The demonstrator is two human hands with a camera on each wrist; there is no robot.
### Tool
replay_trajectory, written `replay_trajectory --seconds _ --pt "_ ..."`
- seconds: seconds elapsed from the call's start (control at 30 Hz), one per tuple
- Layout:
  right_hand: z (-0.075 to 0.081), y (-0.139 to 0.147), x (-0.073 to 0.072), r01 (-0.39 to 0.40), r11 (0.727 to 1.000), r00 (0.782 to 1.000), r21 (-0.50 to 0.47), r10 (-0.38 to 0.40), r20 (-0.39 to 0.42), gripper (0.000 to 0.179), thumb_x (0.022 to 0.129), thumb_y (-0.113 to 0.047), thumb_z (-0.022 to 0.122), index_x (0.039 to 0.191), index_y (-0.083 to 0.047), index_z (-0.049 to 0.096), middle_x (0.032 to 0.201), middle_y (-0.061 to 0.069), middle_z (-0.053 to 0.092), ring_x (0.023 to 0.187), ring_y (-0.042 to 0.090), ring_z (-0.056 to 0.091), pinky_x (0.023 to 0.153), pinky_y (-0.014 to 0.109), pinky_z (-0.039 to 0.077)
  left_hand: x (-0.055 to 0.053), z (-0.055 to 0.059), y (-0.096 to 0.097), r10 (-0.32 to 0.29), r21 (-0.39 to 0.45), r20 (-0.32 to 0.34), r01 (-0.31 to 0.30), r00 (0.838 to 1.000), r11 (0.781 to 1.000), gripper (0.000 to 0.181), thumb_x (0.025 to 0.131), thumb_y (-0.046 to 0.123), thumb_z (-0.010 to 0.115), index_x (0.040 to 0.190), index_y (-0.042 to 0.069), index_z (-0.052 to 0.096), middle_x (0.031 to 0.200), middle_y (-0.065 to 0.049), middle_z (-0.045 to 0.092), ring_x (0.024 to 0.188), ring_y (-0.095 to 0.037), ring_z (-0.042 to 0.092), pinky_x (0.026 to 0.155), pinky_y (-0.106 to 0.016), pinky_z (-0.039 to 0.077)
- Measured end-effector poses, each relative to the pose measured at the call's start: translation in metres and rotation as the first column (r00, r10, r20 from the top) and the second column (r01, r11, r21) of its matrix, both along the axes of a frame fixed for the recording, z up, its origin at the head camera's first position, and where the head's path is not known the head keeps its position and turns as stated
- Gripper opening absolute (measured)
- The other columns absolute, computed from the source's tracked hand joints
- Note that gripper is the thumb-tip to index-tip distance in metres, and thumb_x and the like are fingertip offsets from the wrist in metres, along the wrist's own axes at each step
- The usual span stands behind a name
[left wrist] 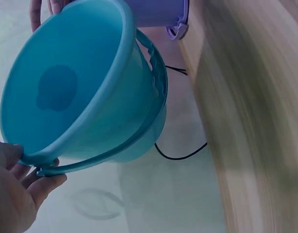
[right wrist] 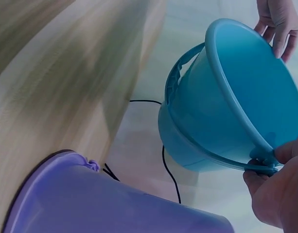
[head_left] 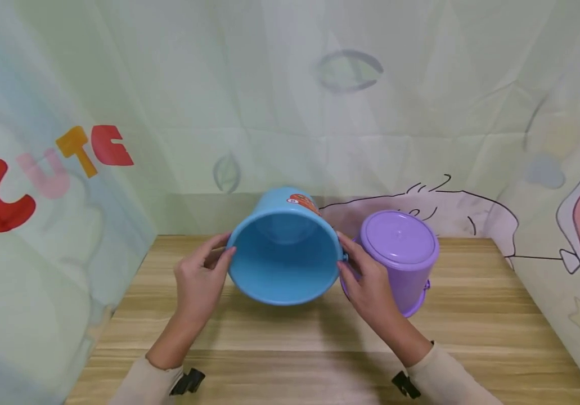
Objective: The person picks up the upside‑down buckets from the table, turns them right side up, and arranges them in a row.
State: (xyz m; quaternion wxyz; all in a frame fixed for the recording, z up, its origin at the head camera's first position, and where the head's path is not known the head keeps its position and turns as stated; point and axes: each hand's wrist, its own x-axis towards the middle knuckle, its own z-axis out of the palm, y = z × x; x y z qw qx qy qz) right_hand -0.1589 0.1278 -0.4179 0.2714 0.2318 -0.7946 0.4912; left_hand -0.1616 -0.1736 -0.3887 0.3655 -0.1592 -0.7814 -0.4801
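A light blue plastic bucket (head_left: 284, 259) is held up over the table, tipped so its open mouth faces me and its inside shows. My left hand (head_left: 201, 278) grips the rim on the left, near a handle joint. On the opposite side my right hand (head_left: 371, 281) pinches the rim by the other joint. The bucket's handle (left wrist: 161, 73) hangs down around its underside, seen in both wrist views. An orange label shows on the bucket's outer wall in the head view. Just right of my right hand stands a purple bucket (head_left: 408, 287) with its lid (head_left: 399, 237) on.
The wood-grain table (head_left: 249, 360) runs up to a printed fabric curtain (head_left: 269, 112) at the back and sides. Thin black cables (right wrist: 170, 170) hang beyond the table's edge. The purple bucket stands close beside the blue one.
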Motion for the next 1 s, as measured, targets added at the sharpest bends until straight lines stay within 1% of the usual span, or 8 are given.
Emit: replay_trajectory --seconds 0.13,0.33,0.47,0.6,0.67,0.77,0.9,1.0 --pt "0.004 -0.001 -0.001 0.006 1.0 1.0 0.005 -0.006 -0.002 0.061 0.09 0.013 0.069 0.147 -0.005 0.056 0.142 0.015 0.064 0.126 0.031 0.065 0.095 0.031 0.057 -0.001 0.003 -0.001 0.0 -0.006 0.013 0.0 1.0 1.0 0.031 0.087 -0.005 0.078 0.118 -0.005 0.074 0.107 -0.021 0.077 0.086 -0.038 0.078 0.076 -0.008 0.054" --pt "0.013 0.0 -0.004 0.032 0.999 0.999 0.03 -0.033 0.008 0.06 0.092 0.01 0.069 0.148 -0.006 0.055 0.141 0.016 0.064 0.123 0.032 0.067 0.092 0.035 0.059 -0.005 0.007 -0.001 0.013 -0.005 0.022 -0.013 1.0 1.0 0.032 0.089 -0.002 0.077 0.12 0.001 0.076 0.108 -0.018 0.078 0.086 -0.034 0.078 0.074 -0.008 0.055" --pt "0.02 0.001 -0.006 0.033 0.998 0.999 0.045 -0.034 0.037 0.058 0.094 0.008 0.069 0.148 -0.006 0.055 0.138 0.017 0.066 0.118 0.031 0.07 0.089 0.034 0.061 -0.008 0.011 -0.001 0.003 0.002 0.039 -0.003 0.999 1.0 0.032 0.09 -0.001 0.077 0.121 0.003 0.076 0.108 -0.017 0.078 0.087 -0.033 0.078 0.074 -0.01 0.056" --pt "0.026 0.003 -0.01 0.006 0.999 0.997 0.043 -0.01 0.08 0.058 0.095 0.007 0.067 0.15 -0.008 0.054 0.136 0.016 0.068 0.111 0.03 0.073 0.084 0.032 0.063 -0.013 0.016 -0.002 -0.02 0.012 0.067 0.02 0.998 1.0 0.032 0.09 -0.001 0.076 0.121 0.001 0.075 0.112 -0.019 0.077 0.089 -0.034 0.078 0.076 -0.011 0.056" --pt "0.029 0.003 -0.012 -0.006 0.999 0.994 0.038 0.002 0.11 0.059 0.096 0.007 0.066 0.151 -0.011 0.053 0.136 0.015 0.068 0.11 0.029 0.074 0.084 0.03 0.062 -0.015 0.018 -0.002 -0.027 0.014 0.093 0.026 0.995 1.0 0.031 0.091 0.0 0.076 0.122 0.0 0.075 0.114 -0.019 0.076 0.089 -0.035 0.078 0.076 -0.011 0.056" --pt "0.032 0.004 -0.015 -0.02 0.999 0.988 0.028 0.016 0.153 0.06 0.096 0.006 0.065 0.151 -0.014 0.053 0.138 0.015 0.066 0.113 0.029 0.073 0.086 0.027 0.061 -0.018 0.02 -0.003 -0.031 0.011 0.154 0.03 0.988 0.999 0.031 0.092 0.002 0.075 0.123 0.001 0.074 0.112 -0.018 0.077 0.089 -0.035 0.078 0.073 -0.013 0.057" --pt "0.036 0.003 -0.019 -0.034 0.999 0.976 0.001 0.033 0.215 0.057 0.097 0.005 0.065 0.15 -0.013 0.054 0.137 0.016 0.067 0.113 0.03 0.073 0.086 0.024 0.061 -0.023 0.024 -0.004 -0.01 -0.024 0.24 0.016 0.971 1.0 0.032 0.094 0.004 0.074 0.126 0.004 0.074 0.109 -0.018 0.077 0.087 -0.033 0.079 0.07 -0.024 0.062" --pt "0.039 0.003 -0.021 -0.026 1.0 0.967 -0.003 0.026 0.252 0.054 0.098 0.003 0.065 0.149 -0.012 0.055 0.133 0.017 0.069 0.109 0.029 0.074 0.083 0.024 0.061 -0.027 0.027 -0.005 0.001 -0.062 0.288 0.017 0.958 0.998 0.033 0.095 0.005 0.073 0.128 0.005 0.072 0.109 -0.018 0.077 0.086 -0.033 0.079 0.069 -0.035 0.064"
